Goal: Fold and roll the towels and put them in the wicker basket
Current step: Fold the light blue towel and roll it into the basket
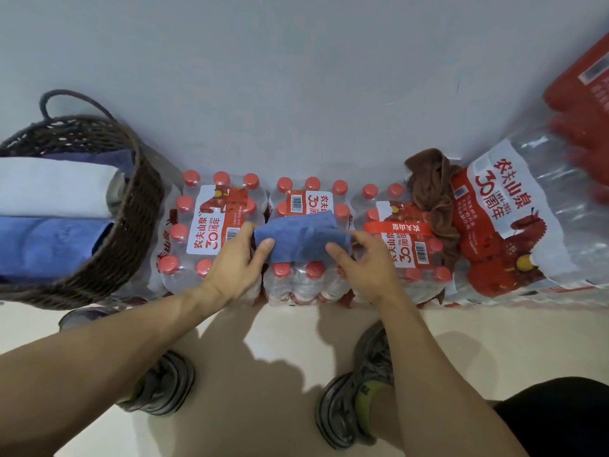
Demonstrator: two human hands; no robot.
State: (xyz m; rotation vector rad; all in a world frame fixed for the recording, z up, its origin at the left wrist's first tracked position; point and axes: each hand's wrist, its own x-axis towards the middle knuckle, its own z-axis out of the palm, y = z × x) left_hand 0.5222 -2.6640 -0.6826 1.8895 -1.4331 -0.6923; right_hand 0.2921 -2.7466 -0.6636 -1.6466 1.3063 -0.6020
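Gripping a soft blue towel roll [301,237] with both hands, left hand [235,263] and right hand [364,263].

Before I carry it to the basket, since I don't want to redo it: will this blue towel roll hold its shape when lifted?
Probably not unaided. The blue towel roll looks soft and loosely wound, so it would likely sag or unroll. Both the left hand and right hand grip its ends; keeping that grip should help. It looks light.
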